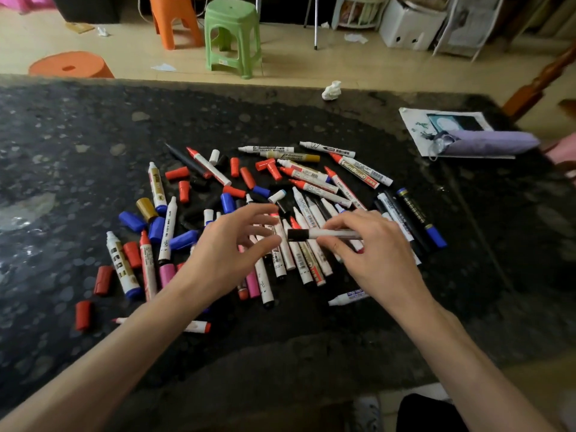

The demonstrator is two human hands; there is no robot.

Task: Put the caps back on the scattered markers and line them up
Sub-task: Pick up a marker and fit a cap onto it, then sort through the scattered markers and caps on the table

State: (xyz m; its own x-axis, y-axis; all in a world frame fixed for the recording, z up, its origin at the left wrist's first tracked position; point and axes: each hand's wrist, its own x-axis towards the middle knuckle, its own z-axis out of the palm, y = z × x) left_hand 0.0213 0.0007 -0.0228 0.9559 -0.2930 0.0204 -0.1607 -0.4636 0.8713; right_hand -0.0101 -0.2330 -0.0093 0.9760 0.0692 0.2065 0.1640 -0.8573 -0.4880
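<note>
Several uncapped markers and loose caps lie scattered on a dark stone table [78,145]. My right hand [371,254] pinches a white marker with a black cap [324,234], held level above the pile with its capped end pointing left. My left hand [230,247] hovers just left of that cap, fingers spread and relaxed, holding nothing. Red caps [177,173], blue caps [132,220] and a gold cap [146,208] lie among the pens. A few dark markers with blue caps [420,216] lie side by side at the right.
A crumpled white tissue [332,90] sits near the table's far edge. A printed sheet with a purple pouch [486,143] lies at the far right. Beyond the table stand a green stool [232,35] and orange stools [174,20] on the floor.
</note>
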